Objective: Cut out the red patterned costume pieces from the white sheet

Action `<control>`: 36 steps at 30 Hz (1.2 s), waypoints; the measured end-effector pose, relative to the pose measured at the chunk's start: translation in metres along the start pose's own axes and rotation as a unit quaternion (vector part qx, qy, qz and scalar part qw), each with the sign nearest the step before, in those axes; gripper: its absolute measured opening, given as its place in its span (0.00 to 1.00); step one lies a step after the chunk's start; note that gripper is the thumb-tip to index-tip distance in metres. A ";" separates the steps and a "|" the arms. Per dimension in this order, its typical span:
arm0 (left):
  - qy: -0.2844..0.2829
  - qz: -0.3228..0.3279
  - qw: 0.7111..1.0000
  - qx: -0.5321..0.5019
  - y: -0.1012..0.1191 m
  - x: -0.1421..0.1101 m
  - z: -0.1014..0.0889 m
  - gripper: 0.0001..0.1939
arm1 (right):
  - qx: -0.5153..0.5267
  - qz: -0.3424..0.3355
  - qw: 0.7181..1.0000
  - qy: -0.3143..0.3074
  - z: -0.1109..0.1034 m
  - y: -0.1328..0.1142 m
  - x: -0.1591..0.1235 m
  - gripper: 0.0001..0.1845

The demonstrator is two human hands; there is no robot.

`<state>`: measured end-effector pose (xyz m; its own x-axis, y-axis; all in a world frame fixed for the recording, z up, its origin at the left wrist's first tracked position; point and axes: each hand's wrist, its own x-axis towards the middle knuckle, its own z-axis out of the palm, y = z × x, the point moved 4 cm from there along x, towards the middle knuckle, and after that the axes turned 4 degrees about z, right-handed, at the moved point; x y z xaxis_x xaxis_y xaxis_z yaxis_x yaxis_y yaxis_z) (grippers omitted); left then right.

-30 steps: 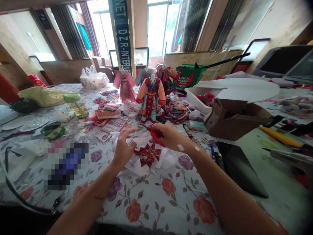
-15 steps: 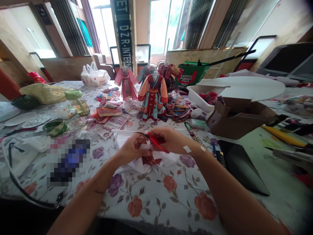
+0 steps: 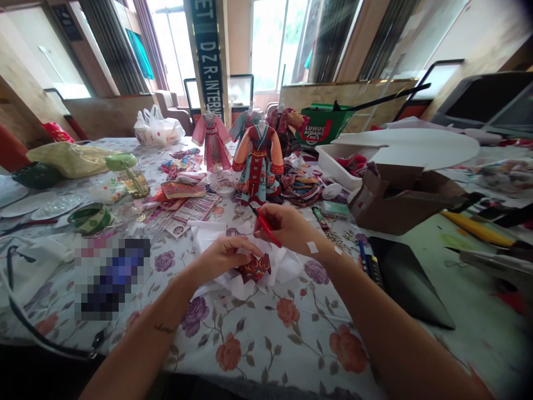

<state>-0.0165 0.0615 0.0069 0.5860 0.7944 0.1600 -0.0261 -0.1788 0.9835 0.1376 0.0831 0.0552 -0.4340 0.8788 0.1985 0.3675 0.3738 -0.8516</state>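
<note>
Head view takes in the long table [image 3: 266, 355] under its floral cloth of roses and purple blooms, with bright windows [image 3: 275, 44] behind it. Toward the far side stand a green basket [image 3: 327, 126] and a white plastic bag [image 3: 158, 129]. A brown cardboard box [image 3: 400, 208] sits open to my right, and a flat black panel [image 3: 406, 278] lies nearer me. Miniature costumes on stands crowd the middle of the table: a teal-and-red robe [image 3: 258, 166] and, behind it, a pink gown [image 3: 212, 141]. A pixelated blur hides whatever lies left of my hands.

Right in front of me, on the cloth, a crumpled piece of white fabric [image 3: 250, 272] carries a red embroidered patch [image 3: 254, 268]. My left hand [image 3: 225, 258] is closed on the patch, its fingers lying along the patch's edge, and lifts it slightly with the fabric. My right hand [image 3: 283, 225] is clamped on red-handled scissors [image 3: 265, 228], their thin dark blades angled away from me. The two hands are just apart. The fabric looks light, soft and prone to slipping, so I judge it best pinched close to the patch, where the stitching seems stiffer.
</note>
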 end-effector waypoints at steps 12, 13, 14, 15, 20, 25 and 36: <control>0.158 -0.021 0.987 -0.033 -0.002 0.001 -0.012 0.12 | 0.060 0.036 0.966 0.247 -0.021 0.005 -0.008 0.13; 0.180 -0.011 0.983 -0.046 -0.002 0.000 -0.014 0.12 | 0.064 0.048 0.962 0.260 -0.022 0.007 -0.013 0.13; 0.195 -0.001 0.979 -0.062 -0.002 0.000 -0.015 0.13 | 0.082 0.054 0.961 0.259 -0.022 0.008 -0.018 0.14; 0.204 0.011 0.976 -0.078 -0.002 0.000 -0.016 0.13 | 0.103 0.065 0.961 0.247 -0.018 0.010 -0.024 0.14; 0.166 0.032 0.972 -0.161 0.003 -0.002 -0.005 0.13 | 0.215 0.099 0.957 0.167 0.009 0.015 -0.050 0.21; 0.145 0.024 0.965 -0.218 0.006 -0.005 0.006 0.14 | 0.201 0.095 0.961 0.167 0.019 0.009 -0.054 0.15; 0.138 0.050 0.980 -0.135 0.012 -0.008 0.013 0.09 | 0.181 0.043 0.954 0.235 0.001 -0.006 -0.058 0.11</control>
<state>-0.0109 0.0450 0.0164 0.3284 0.9142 0.2373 -0.3082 -0.1338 0.9419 0.1594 0.0293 0.0484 0.0327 0.9693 0.2437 0.0401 0.2424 -0.9694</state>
